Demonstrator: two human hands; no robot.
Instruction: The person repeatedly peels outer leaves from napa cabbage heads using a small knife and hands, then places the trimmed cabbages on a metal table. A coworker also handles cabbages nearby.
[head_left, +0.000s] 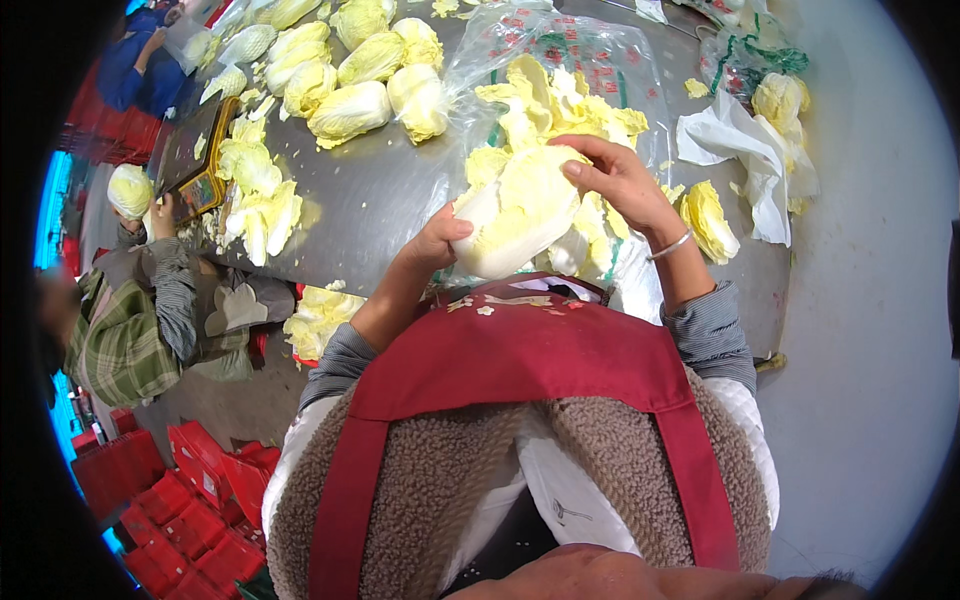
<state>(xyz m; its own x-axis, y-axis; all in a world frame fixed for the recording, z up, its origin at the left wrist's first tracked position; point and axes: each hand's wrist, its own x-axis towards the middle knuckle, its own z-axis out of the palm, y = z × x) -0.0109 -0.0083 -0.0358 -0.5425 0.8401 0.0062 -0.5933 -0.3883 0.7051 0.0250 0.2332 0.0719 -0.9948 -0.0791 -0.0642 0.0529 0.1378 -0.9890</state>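
Note:
A pale yellow and white napa cabbage (517, 214) is held in front of my apron. My left hand (436, 236) grips its white lower end, with the thumb on top. At the upper right edge of the cabbage, my right hand (616, 178) pinches the leafy end between thumb and fingers. Loose yellow cabbage leaves (559, 105) are piled just beyond and under the cabbage, on a clear plastic bag with red print (637, 56). To the right of my right hand lies a small yellow cabbage piece (707, 223).
Several napa cabbages (351, 112) lie on the metal table (345, 202). Leaf scraps (259, 195) lie at left. White paper (739, 150) is at right. A co-worker at left holds a cabbage (130, 191); another person (135, 67) is farther back. Red crates (187, 525) stand at lower left.

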